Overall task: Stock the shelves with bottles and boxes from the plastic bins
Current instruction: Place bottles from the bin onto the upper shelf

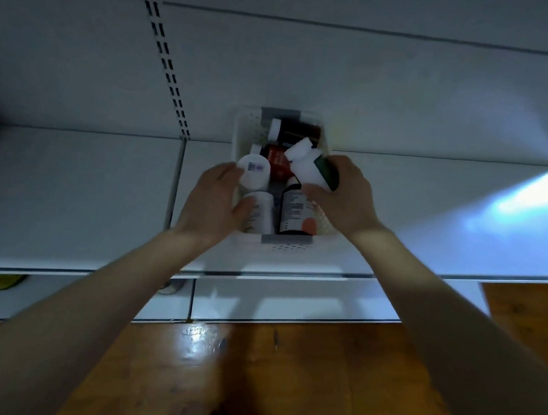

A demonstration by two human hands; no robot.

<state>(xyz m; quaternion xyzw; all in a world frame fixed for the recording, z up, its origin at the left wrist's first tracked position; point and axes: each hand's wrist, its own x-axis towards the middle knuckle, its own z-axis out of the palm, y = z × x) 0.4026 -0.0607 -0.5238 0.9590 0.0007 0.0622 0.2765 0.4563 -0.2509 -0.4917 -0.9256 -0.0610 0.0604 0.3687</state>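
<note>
Wooden floor (146, 380) closest, bare forearms reach up from it to white plastic bin (287, 244) sitting on white shelf (74, 200), full of bottles. Left hand (214, 202) wraps a white-lidded bottle (253, 173) at bin's left side. Right hand (345, 194) clamps a tilted white-capped green bottle (314, 167), raised over the bin; dark bottle (294, 209) lies between hands.

I have only the one head view, worn high and tilted steeply down and forward, close above the white metal shelf (64, 192) at arm's reach; it faces the pale back panel (313, 76), with glossy brown wooden floor (282, 377) along the bottom edge
</note>
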